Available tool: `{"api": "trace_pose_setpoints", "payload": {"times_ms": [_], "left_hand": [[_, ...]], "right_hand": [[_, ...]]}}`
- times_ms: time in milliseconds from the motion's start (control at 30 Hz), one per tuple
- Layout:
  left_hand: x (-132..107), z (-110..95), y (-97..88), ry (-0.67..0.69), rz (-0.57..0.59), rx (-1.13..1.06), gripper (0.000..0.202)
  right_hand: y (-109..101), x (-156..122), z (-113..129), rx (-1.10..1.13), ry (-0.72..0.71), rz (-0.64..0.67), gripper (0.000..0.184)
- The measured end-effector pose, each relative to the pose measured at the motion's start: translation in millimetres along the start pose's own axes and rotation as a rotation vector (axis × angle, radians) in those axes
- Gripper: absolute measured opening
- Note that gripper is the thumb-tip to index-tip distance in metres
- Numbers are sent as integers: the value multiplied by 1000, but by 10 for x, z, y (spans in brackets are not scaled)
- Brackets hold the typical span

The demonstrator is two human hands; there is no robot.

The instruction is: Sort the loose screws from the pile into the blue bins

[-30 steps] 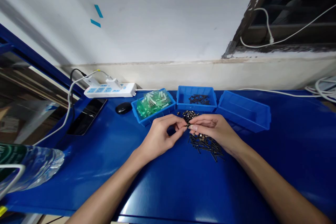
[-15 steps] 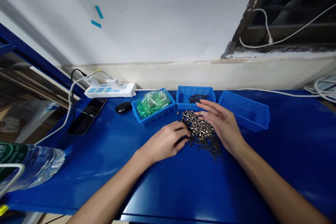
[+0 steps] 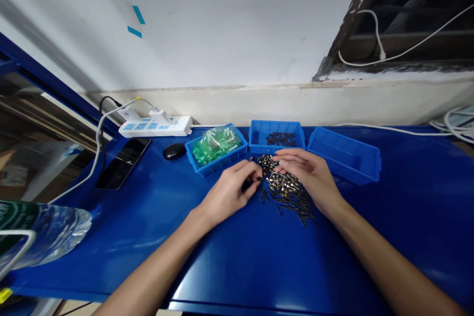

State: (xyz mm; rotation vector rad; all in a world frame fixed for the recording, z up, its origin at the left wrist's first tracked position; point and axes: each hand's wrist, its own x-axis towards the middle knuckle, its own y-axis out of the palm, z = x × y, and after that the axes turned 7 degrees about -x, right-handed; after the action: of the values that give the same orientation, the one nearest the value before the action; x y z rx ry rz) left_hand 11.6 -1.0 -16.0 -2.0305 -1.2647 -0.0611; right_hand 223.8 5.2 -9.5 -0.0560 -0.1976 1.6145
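Observation:
My left hand [image 3: 234,186] is curled at the left edge of a pile of screws [image 3: 285,185], thumb and fingers drawn together. A small dark bit shows at its fingertips, too small to name. Over the pile's right side is my right hand [image 3: 313,170], its fingers loosely bent and thumb apart, with nothing visible in it. The pile mixes shiny silvery-brass pieces with long black screws [image 3: 296,207]. Behind it, a blue bin [image 3: 259,149] contains some dark screws [image 3: 280,139].
A left blue bin [image 3: 207,170] carries green bags [image 3: 218,145] of pale parts. A third blue bin [image 3: 344,155] stands at right. A black mouse [image 3: 174,151], phone [image 3: 124,164], power strip [image 3: 159,127] and water bottle [image 3: 55,232] lie leftward on the blue table [image 3: 259,266].
My left hand has shifted slightly up and left, drawing a few black screws away from the pile. My right hand has come a little lower and its fingers are more bent.

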Motion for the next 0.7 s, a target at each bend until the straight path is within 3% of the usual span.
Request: {"api": "trace_pose_setpoints", "payload": {"times_ms": [167,333,533,700], "left_hand": [[4,-12,-10,13,-96,-83,14],[-9,-24,-2,-32,-64,-178,19],[-19,-30,3,-27,-51,-166,19],[-8,-76,-64,8,-4,-39,13]], "right_hand": [[41,-60,45,-279,-136,146,24],[51,-97,59,-375,-231,288,22],[49,-89,42,-344,-190,323,21],[5,-46,66,-232,-35,288,16]]}}
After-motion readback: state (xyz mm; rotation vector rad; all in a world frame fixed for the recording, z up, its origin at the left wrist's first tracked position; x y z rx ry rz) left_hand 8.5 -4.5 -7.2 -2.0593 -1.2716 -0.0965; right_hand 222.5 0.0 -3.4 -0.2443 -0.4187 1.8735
